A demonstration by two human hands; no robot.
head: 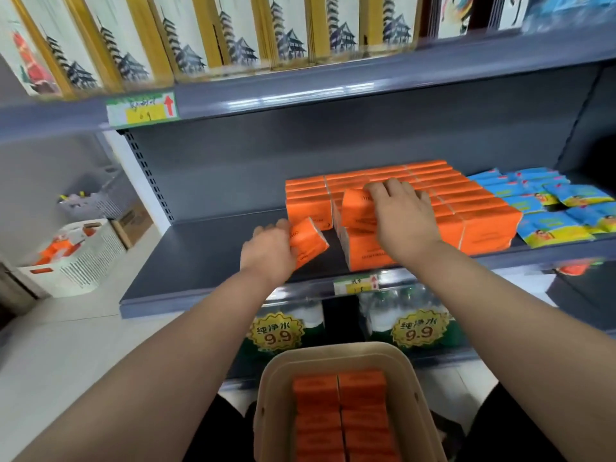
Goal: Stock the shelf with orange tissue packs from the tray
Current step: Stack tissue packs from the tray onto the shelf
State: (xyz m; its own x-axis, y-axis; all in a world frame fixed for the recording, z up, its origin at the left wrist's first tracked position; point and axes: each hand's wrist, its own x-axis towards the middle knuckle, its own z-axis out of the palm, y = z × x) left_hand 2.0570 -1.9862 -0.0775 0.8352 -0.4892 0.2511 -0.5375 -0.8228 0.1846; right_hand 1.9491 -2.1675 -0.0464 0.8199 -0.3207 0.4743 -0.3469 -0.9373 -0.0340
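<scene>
Your left grip (pixel 266 248) held an orange tissue pack (pixel 308 240), tilted, just left of the stack (pixel 476 225); your right grip (pixel 403 211) clasped a second pack (pixel 356 208) atop it.

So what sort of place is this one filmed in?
Most likely a small shop: grey shelving with price tags on its edges, stacked orange tissue packs, and bottled water below marked 9.9.

Retail shop. Evidence: grey metal shelving (pixel 200 258) with price labels (pixel 141 110) on its edges; orange tissue packs (pixel 466 201) stacked in rows; bottled water (pixel 383 310) below bearing starburst 9.9 price stickers (pixel 278 333).
</scene>
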